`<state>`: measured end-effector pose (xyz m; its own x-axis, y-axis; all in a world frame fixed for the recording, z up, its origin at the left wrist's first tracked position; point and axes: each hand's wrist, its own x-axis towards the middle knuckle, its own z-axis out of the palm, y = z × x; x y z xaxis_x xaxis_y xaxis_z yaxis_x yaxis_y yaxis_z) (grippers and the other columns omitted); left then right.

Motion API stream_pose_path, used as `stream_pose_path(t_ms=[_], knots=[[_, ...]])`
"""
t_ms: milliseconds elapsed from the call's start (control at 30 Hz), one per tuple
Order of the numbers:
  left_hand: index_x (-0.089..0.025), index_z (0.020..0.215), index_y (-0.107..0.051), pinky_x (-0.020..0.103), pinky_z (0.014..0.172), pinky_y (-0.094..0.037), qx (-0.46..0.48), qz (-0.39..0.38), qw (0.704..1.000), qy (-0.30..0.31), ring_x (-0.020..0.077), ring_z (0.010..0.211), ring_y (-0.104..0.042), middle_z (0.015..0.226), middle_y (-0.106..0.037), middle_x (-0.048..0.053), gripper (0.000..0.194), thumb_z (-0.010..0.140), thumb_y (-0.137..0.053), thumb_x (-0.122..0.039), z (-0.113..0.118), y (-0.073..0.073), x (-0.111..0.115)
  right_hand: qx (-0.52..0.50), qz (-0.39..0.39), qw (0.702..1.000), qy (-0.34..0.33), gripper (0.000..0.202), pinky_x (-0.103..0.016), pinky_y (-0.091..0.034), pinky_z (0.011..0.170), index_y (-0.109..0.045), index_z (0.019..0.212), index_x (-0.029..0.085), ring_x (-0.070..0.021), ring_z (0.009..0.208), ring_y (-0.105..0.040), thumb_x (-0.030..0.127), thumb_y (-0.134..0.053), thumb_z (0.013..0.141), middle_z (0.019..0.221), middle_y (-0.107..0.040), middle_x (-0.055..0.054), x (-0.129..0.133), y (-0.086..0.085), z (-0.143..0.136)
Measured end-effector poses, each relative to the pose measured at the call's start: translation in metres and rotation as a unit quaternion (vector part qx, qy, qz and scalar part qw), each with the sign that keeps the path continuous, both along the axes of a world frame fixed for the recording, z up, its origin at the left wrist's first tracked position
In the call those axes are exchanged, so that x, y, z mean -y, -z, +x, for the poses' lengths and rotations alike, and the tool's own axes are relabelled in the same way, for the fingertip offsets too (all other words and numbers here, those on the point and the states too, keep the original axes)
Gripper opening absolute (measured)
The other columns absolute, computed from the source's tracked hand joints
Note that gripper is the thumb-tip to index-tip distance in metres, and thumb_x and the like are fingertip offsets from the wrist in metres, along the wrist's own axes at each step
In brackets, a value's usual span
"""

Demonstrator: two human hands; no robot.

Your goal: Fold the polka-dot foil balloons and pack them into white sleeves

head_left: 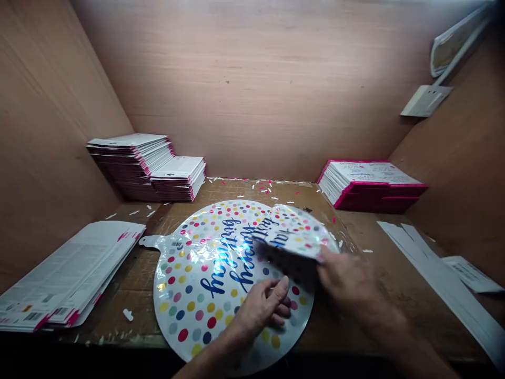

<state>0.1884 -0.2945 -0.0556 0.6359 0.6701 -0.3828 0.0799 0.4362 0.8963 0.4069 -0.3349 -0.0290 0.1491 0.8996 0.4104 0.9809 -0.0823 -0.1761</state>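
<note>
A flat, round foil balloon (189, 308) with coloured dots and blue "happy birthday" lettering lies in front of me, its tail pointing left. Over its right side, a raised dotted foil piece (302, 231) carries the same lettering. I cannot tell whether this is a folded part of the balloon or a second one. My right hand (347, 279), slightly blurred, grips the near right edge of the raised foil. My left hand (264, 305) is over the balloon's lower middle, its fingers curled in and the thumb on top, with nothing visible in them.
Stacked white-and-pink card packs (134, 163) stand at the back left, and another stack (371, 179) is back right. Printed white sleeves (74, 268) lie left. Long white strips (437, 273) rest right. Paper scraps litter the cardboard surface (130, 295); wooden panels (256, 95) enclose it.
</note>
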Motion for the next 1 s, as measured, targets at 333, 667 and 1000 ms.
stream_pose_path(t_ms=[333, 667, 1000], knots=[[-0.013, 0.097, -0.065, 0.035, 0.074, -0.056, 0.058, -0.099, 0.975, -0.190, 0.0252, 0.081, -0.070, 0.091, -0.074, 0.012, 0.047, 0.060, -0.085, -0.034, -0.082, -0.022, -0.023, -0.001, 0.029, 0.919, -0.392, 0.097, -0.049, -0.043, 0.106, -0.019, 0.153, 0.011, -0.0343, 0.138, -0.039, 0.060, -0.064, 0.082, 0.147, -0.042, -0.025, 0.031, 0.025, -0.080], [-0.022, 0.127, -0.060, 0.046, 0.107, -0.043, -0.354, 0.526, 0.766, -0.099, 0.0270, 0.126, -0.054, 0.128, -0.064, 0.008, 0.043, 0.086, -0.047, -0.021, -0.142, 0.001, -0.024, 0.047, -0.084, 0.888, -0.450, 0.040, -0.041, -0.047, 0.101, -0.055, 0.131, 0.020, -0.0240, 0.123, -0.056, 0.018, -0.049, 0.092, 0.133, -0.061, -0.013, -0.020, 0.042, -0.078], [-0.020, 0.114, -0.065, 0.035, 0.093, -0.050, -0.347, 0.424, 0.823, -0.151, 0.0223, 0.103, -0.066, 0.104, -0.073, 0.006, 0.032, 0.087, -0.056, -0.035, -0.131, 0.015, -0.054, -0.102, -0.150, 0.978, -0.105, 0.048, -0.024, -0.037, 0.059, -0.065, 0.071, 0.022, -0.0177, 0.069, -0.062, 0.053, -0.038, 0.097, 0.071, -0.068, -0.003, -0.103, 0.041, -0.088]])
